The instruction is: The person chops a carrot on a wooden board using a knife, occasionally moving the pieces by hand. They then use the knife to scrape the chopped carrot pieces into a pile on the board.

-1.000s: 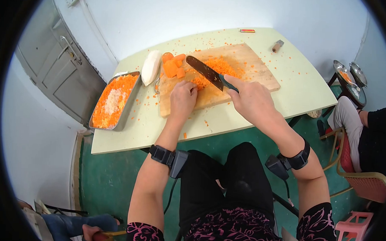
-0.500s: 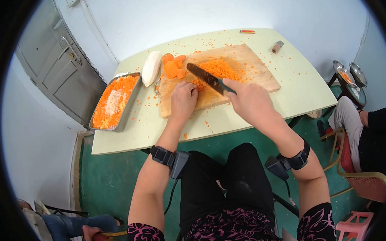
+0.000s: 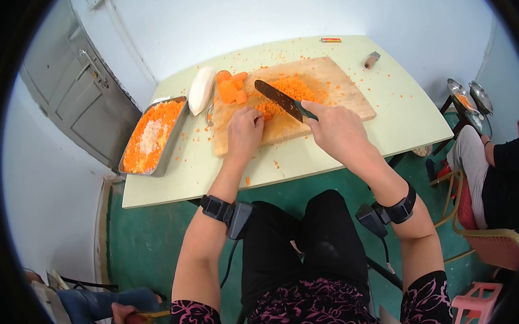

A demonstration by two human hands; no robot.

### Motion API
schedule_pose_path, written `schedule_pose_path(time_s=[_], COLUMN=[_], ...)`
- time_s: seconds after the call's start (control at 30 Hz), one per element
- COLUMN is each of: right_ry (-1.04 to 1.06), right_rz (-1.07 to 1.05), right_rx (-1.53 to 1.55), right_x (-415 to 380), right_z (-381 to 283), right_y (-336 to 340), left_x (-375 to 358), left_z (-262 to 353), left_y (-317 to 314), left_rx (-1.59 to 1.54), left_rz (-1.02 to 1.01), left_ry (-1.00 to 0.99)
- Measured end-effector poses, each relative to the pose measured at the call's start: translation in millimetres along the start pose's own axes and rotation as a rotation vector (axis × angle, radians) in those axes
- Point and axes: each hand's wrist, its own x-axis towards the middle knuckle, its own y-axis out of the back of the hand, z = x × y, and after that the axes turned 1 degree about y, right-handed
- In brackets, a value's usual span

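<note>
My right hand (image 3: 335, 127) is wrapped round the handle of a dark-bladed knife (image 3: 279, 98), whose blade slants up to the left over the wooden board (image 3: 348, 91). My left hand (image 3: 246, 129) rests on the board's left part, fingers curled together against cut carrot (image 3: 266, 109) just left of the blade; what its fingertips hold is hidden. Finely diced carrot (image 3: 299, 89) is heaped behind the knife. Larger carrot chunks (image 3: 229, 91) lie at the board's left back corner, beside a peeled white radish (image 3: 201, 91).
A metal tray (image 3: 170, 144) of diced carrot with a pale heap stands on the table's left end. At the back right lie a red lighter (image 3: 330, 40) and a small brown-handled tool (image 3: 371, 61). One person sits at right, another person's legs show at lower left.
The knife's blade has tipped slightly, its tip a little higher and farther right. My left hand stays at the cut carrot, and the view has shifted slightly.
</note>
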Motion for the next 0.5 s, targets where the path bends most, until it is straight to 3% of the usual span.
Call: schedule_pose_path(time_s=[0.5], right_ry=[-0.03], right_rz=[-0.02], right_rx=[-0.043], right_x=[3.8], right_z=[3.9], right_y=[1.5], left_x=[0.0], left_z=[-2.1], left_y=[-0.3], left_rx=[-0.003], left_rz=[-0.004], left_ry=[0.0])
